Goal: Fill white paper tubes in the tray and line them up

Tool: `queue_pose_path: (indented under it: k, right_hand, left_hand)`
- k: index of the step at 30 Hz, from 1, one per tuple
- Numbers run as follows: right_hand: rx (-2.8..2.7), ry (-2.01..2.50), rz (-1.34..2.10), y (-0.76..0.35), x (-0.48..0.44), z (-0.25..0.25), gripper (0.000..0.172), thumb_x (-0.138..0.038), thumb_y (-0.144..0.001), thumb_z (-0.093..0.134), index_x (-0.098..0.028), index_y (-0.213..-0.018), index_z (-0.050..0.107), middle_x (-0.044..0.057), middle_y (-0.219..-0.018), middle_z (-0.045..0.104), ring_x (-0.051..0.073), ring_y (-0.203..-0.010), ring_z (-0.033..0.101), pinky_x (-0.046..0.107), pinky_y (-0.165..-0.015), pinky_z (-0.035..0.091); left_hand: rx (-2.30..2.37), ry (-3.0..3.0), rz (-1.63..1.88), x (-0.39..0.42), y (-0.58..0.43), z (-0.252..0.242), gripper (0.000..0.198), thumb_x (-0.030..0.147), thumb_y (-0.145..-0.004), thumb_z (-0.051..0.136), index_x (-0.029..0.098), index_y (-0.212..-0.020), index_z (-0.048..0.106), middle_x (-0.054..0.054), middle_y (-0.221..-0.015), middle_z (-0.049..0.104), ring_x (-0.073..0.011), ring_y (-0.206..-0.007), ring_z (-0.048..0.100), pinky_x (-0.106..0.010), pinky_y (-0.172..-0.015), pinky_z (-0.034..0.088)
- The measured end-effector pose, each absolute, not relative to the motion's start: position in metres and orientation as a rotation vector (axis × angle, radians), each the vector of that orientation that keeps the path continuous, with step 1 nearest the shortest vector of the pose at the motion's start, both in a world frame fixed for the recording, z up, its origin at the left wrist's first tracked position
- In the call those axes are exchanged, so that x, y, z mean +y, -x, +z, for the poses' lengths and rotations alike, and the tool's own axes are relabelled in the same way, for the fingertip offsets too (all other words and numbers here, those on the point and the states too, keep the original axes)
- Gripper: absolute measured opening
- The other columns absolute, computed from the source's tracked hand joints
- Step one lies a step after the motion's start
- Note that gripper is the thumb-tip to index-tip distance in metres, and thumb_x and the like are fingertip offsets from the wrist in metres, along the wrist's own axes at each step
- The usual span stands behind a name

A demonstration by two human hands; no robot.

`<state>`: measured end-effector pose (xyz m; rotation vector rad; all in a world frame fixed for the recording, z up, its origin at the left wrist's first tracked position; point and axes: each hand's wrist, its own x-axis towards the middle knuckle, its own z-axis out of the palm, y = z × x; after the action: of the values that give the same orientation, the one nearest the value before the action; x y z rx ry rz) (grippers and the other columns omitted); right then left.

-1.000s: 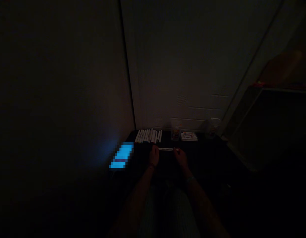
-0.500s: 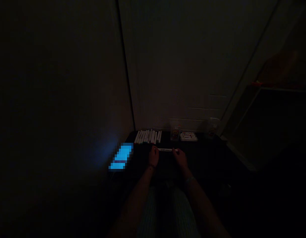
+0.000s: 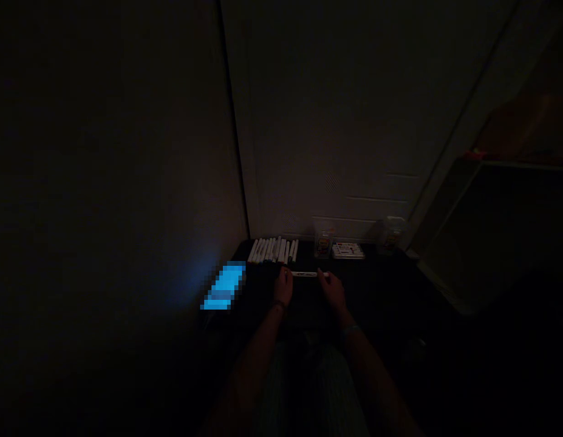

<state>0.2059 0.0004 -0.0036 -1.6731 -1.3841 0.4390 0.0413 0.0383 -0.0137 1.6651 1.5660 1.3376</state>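
A slim white marker (image 3: pixel 303 274) lies level between my two hands, above the dark table. My left hand (image 3: pixel 283 286) pinches its left end, and my right hand (image 3: pixel 331 288) has fingers closed at its right end. Dim light hides the exact finger placement. Just behind my left hand, a row of several white markers (image 3: pixel 272 250) lies side by side on the table. Farther right, a flat pack of white markers (image 3: pixel 348 250) rests near the back edge.
A clear container with a label (image 3: pixel 324 244) stands left of the pack, and another clear container (image 3: pixel 392 235) is at the back right. A glowing blue, blurred-out screen (image 3: pixel 224 286) lies at the left of the dark table (image 3: pixel 381 291). Walls rise behind and at left.
Both hands stay in nearly the same place on the marker. The view has shifted very slightly.
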Motion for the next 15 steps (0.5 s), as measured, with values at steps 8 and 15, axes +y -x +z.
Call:
queue_pose_path:
  k: [8,15]
  right_hand:
    - [-1.402,1.660,0.440,-0.2062,-0.0008,-0.0006,0.046,-0.060,-0.077,0.034,-0.022,-0.076,0.060,0.002,-0.071,0.063,0.014,-0.066,0.056,0.020,-0.057,0.035]
    - [-1.397,1.678,0.432,-0.2045,-0.0018,0.0017,0.049,-0.058,-0.080,0.029,-0.021,-0.069,0.058,0.002,-0.068,0.062,0.014,-0.064,0.055,0.020,-0.055,0.035]
  left_hand:
    - [1.537,-1.627,1.345,0.0364,-0.0417,-0.0093,0.022,0.031,-0.084,0.032,0.018,-0.084,0.050,0.000,-0.065,0.053,-0.0112,-0.059,0.049,-0.020,-0.056,0.034]
    - [1.447,-1.574,1.336,0.0342,-0.0399,-0.0080,0.021,0.030,-0.083,0.034,0.019,-0.092,0.049,0.001,-0.064,0.052,-0.0113,-0.058,0.049,-0.020,-0.055,0.036]
